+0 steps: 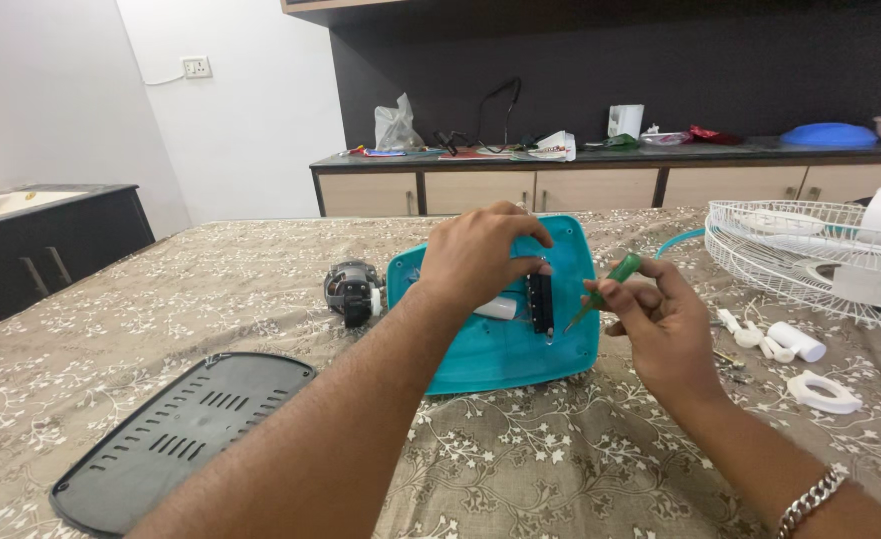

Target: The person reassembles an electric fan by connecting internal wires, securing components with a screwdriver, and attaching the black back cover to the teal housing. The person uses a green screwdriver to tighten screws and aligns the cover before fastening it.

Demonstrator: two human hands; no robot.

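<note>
**Both hands on the teal fan base, screwdriver at the black switch block**

Nearest you, at the lower left of the bench (560, 469), a black vented cover plate (176, 434) lies flat on the floral cloth, well apart from the work. Your left hand (475, 255) reaches across the teal fan base (505, 349), which lies flat near the middle of the bench; its grip is closed over the base's upper part, fingers curled beside the black switch block (539, 302), and your forearm hides much of the base's left side. Your right hand (660, 314) pinches a green-handled screwdriver (605, 284), its tip down against the switch block's right edge. A small motor (353, 289) sits just left of the base, touching or nearly so. To the right lie loose white plastic parts (785, 344) and a white ring (825, 391). Beyond them rests a white wire fan guard (810, 255). Farthest off, a cluttered counter (610, 158) runs along the dark wall.
</note>
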